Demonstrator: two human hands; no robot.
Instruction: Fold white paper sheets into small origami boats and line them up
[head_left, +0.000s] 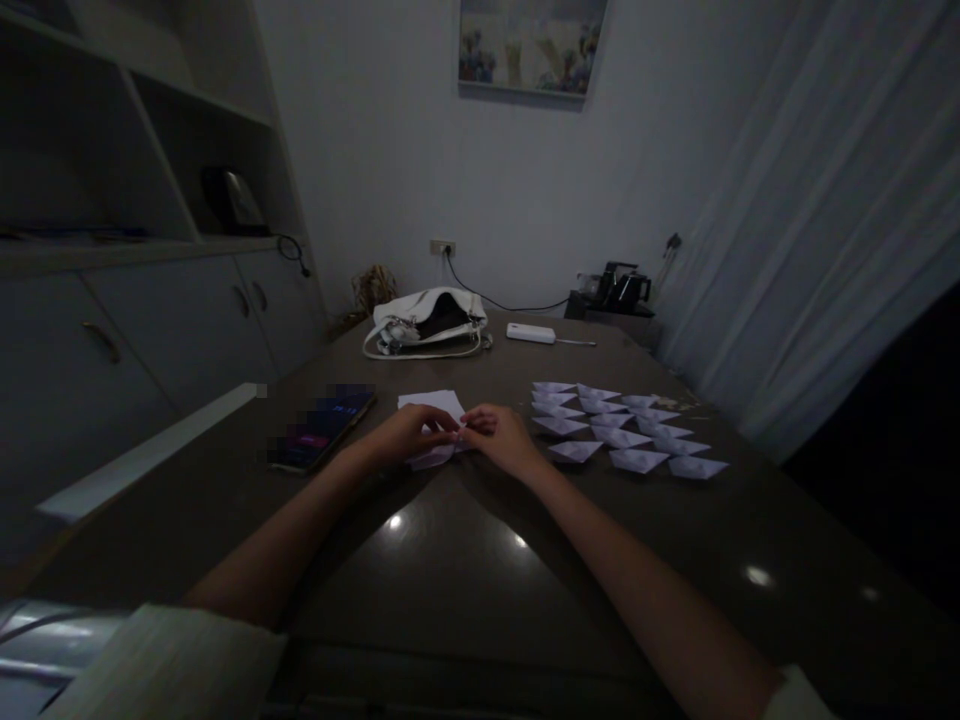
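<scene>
A folded piece of white paper (433,459) is pinched between the fingertips of the left hand (411,430) and the right hand (501,436). The two hands are held close together, and the paper is gripped by both, low over the brown table (450,570). Its exact shape cannot be told, as it is partly hidden by the fingers. Just behind the hands, white sheets (431,400) are laid flat on the table.

To the left of the left hand, a phone (324,430) is laid flat with its screen lit. To the right of the right hand, white paper boats (637,460) are set out in three lines that lead away from the person. They are placed near each other, well apart from the phone.

Farther back, a white handbag (401,308) is seen with its top open. To its right, a white power bank (530,333) is laid down, with a short cable (576,343) stretched out from its end. On the back wall, a black cord (510,305) is plugged into a socket (438,246), and a picture (532,50) is hung up high. Past the table, a black kettle (628,290) is seen at the right, near the pale curtain (810,200). At the left, another kettle (241,203) is kept in the white cabinet (165,310).
</scene>
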